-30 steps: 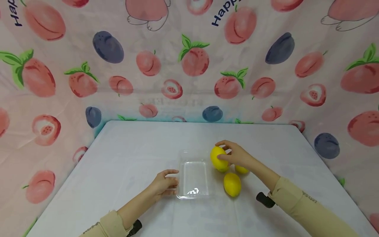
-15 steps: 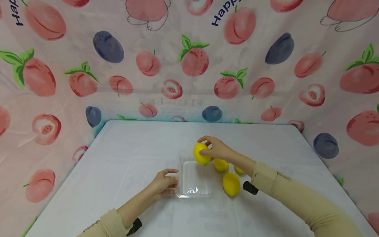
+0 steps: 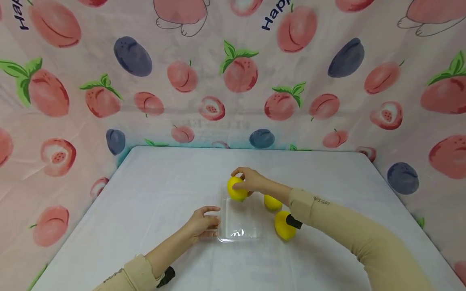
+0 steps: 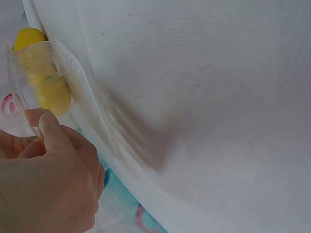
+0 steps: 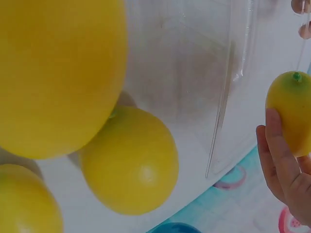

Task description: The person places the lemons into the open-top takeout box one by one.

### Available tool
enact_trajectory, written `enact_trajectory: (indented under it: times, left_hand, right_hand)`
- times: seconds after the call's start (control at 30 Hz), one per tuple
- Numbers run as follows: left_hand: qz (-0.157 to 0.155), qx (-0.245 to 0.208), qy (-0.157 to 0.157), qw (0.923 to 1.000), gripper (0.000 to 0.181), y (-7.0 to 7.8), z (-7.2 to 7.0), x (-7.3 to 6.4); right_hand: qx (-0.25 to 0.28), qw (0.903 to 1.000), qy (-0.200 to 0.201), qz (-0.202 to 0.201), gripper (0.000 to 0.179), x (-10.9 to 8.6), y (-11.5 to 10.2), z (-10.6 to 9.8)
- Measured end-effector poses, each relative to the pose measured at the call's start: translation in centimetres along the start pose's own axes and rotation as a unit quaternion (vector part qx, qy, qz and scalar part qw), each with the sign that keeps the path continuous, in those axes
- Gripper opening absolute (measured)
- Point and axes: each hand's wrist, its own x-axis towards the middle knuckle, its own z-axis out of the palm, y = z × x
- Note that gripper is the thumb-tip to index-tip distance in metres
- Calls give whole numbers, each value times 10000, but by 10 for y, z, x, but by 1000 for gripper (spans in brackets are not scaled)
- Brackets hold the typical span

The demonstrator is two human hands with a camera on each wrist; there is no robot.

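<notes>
My right hand (image 3: pixel 253 180) grips a yellow lemon (image 3: pixel 234 190) above the far part of a clear plastic box (image 3: pixel 239 226). In the right wrist view, fingers curl round this lemon (image 5: pixel 290 104), whose green tip points up. At the box's left side, my left hand (image 3: pixel 201 223) pinches its rim between thumb and fingers, as the left wrist view shows (image 4: pixel 60 160). Right of the box lie a lemon (image 3: pixel 273 203) and a nearer lemon (image 3: pixel 283 227), partly behind the wrist camera. The right wrist view shows a third loose lemon (image 5: pixel 26 204), hidden by my arm in the head view.
A white cloth-covered table (image 3: pixel 174 178) carries everything. Behind it and at its sides hangs a fruit-printed curtain (image 3: pixel 204 52). A black wrist camera (image 3: pixel 294 221) hangs under the right sleeve, close over the nearest lemon.
My right hand has carried the lemon leftward, from beside the other lemons to over the box. My left hand has stayed at the box's left rim.
</notes>
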Motion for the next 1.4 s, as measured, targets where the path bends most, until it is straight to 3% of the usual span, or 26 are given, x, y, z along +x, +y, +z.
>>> enact_trajectory:
  times: [0.27, 0.53, 1.0, 1.4]
  left_hand:
    - [3, -23, -62, 10000, 42, 1, 0, 0]
    - [-13, -53, -69, 10000, 40, -2, -3, 1]
    - [27, -58, 36, 10000, 36, -1, -2, -1]
    - [20, -50, 51, 10000, 36, 0, -2, 1]
  right_hand:
    - [26, 10000, -11, 68, 43, 13, -7, 12]
    - [-161, 9997, 142, 73, 43, 7, -14, 28]
    - [-311, 9979, 478, 318, 47, 3, -6, 42]
    - [-412, 9980, 159, 446, 55, 0, -11, 40]
